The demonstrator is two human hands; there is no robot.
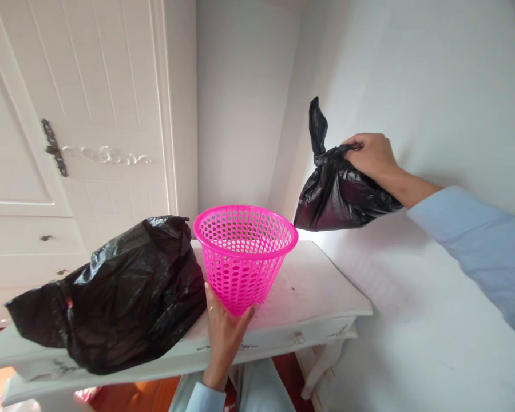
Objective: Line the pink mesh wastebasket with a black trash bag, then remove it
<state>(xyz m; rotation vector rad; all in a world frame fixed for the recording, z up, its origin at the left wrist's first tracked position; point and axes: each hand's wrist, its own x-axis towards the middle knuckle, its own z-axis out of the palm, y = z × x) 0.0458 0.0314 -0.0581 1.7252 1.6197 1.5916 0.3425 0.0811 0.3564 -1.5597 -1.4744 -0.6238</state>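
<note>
A bright pink perforated basket (244, 269) is in the middle, its open top showing an interior with nothing visible in it. My left hand (225, 329) grips its lower front, fingers and thumb around the base. At the right my right hand (371, 154) is closed on the knotted top of a black plastic bag (339, 194), which hangs in the air beside the basket's rim. A larger, full black bag (133, 297) lies on the white table (321, 280), left of the basket.
Behind the table on the left stands a white wardrobe (111, 114) with a dark metal handle. A pale wall (433, 103) rises close on the right. The table has a drawer with a knob (299, 337); reddish floor shows below.
</note>
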